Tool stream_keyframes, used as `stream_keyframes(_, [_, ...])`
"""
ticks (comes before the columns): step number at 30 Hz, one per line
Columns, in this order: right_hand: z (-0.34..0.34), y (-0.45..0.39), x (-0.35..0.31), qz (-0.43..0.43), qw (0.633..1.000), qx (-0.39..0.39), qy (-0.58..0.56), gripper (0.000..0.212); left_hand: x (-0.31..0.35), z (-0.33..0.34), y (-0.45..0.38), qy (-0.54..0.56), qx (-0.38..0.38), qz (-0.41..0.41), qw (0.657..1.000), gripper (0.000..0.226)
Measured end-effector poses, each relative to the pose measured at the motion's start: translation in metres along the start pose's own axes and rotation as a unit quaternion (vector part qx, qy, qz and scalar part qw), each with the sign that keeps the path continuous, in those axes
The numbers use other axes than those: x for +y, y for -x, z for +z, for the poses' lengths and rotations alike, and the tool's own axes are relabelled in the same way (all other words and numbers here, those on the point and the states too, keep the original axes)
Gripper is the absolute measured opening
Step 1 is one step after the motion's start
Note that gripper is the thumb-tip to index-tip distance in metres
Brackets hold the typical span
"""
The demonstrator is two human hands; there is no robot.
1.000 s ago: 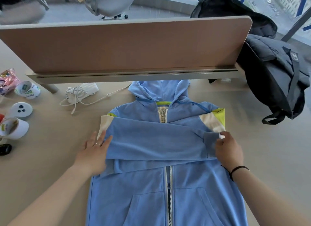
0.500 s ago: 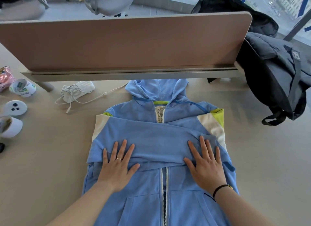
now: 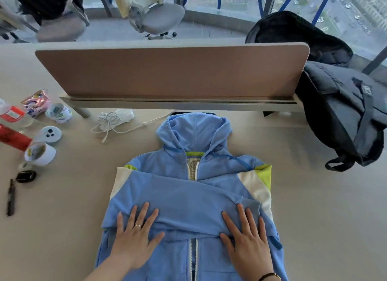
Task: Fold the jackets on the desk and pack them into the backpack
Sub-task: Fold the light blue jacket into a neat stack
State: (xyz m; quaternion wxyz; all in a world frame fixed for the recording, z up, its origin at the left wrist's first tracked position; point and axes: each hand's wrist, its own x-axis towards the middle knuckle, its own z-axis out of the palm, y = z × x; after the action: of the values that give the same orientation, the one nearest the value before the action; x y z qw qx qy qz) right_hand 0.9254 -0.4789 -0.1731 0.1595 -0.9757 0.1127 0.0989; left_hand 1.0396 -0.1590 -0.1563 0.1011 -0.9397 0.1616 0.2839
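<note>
Centrally, jacket (image 3: 188, 197): light blue zip hoodie lying flat on the desk (image 3: 314, 218), hood toward the divider panel (image 3: 167, 71), both sleeves folded across the chest.
Left hand (image 3: 134, 236): flat, fingers spread, pressing the folded sleeve's lower edge.
Right hand (image 3: 249, 241): flat, fingers spread, pressing the same edge by the zipper's other side.
Backpack (image 3: 345, 117): dark, at the desk's far right, well apart from the jacket.
Left margin: 2 paper cups (image 3: 39, 154), white cable (image 3: 113, 123).

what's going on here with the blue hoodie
A person is folding a blue hoodie laid face up on the desk. Both sleeves are crossed over the chest, and the left hand and right hand press flat on them. The dark backpack waits at the desk's right edge, nothing packed yet.
</note>
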Motion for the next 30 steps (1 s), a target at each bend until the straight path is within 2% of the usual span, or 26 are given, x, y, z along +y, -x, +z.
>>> stream_keyframes(3, [-0.008, -0.005, -0.007, 0.020, 1.000, 0.014, -0.003, 0.054, 0.018, -0.031, -0.001, 0.056, 0.013, -0.039, 0.998, 0.106])
stream_keyframes(5, [-0.020, -0.020, -0.014, 0.029, 0.999, 0.020, 0.003, 0.050, 0.027, -0.053, -0.008, 0.085, 0.019, -0.051, 0.995, 0.115])
stream_keyframes(7, [-0.037, -0.046, -0.021, 0.026, 0.998, 0.054, 0.001, 0.049, 0.033, -0.077, -0.021, 0.117, 0.039, -0.045, 0.991, 0.102])
stream_keyframes(10, [-0.066, -0.099, -0.030, 0.026, 0.995, 0.099, -0.015, 0.048, 0.036, -0.114, -0.057, 0.174, 0.083, -0.020, 0.981, 0.071])
stream_keyframes(12, [-0.085, -0.136, -0.034, 0.050, 0.994, 0.089, -0.030, 0.044, 0.033, -0.132, -0.091, 0.229, 0.131, -0.012, 0.964, 0.066])
stream_keyframes(14, [-0.105, -0.169, -0.036, 0.096, 0.990, 0.050, -0.088, 0.041, 0.026, -0.150, -0.127, 0.337, 0.154, -0.032, 0.928, 0.061])
stream_keyframes(16, [-0.122, -0.201, -0.036, 0.159, 0.969, 0.033, -0.185, 0.041, 0.019, -0.169, -0.160, 0.423, 0.166, -0.070, 0.888, 0.047])
stream_keyframes(19, [-0.134, -0.249, -0.028, 0.276, 0.897, 0.004, -0.347, 0.044, 0.009, -0.189, -0.204, 0.429, 0.155, -0.095, 0.885, 0.043])
stream_keyframes(21, [-0.131, -0.276, -0.019, 0.323, 0.861, -0.003, -0.392, 0.045, 0.004, -0.197, -0.225, 0.433, 0.142, -0.115, 0.883, 0.046])
stream_keyframes(25, [-0.118, -0.307, -0.021, 0.327, 0.838, -0.028, -0.437, 0.032, 0.001, -0.201, -0.256, 0.442, 0.107, -0.118, 0.883, 0.052])
stream_keyframes(29, [-0.102, -0.322, -0.033, 0.300, 0.798, -0.014, -0.523, 0.066, 0.001, -0.200, -0.271, 0.435, 0.122, -0.097, 0.887, 0.045])
stream_keyframes(30, [-0.102, -0.324, -0.035, 0.298, 0.795, -0.018, -0.528, 0.067, 0.000, -0.202, -0.272, 0.428, 0.117, -0.095, 0.891, 0.040])
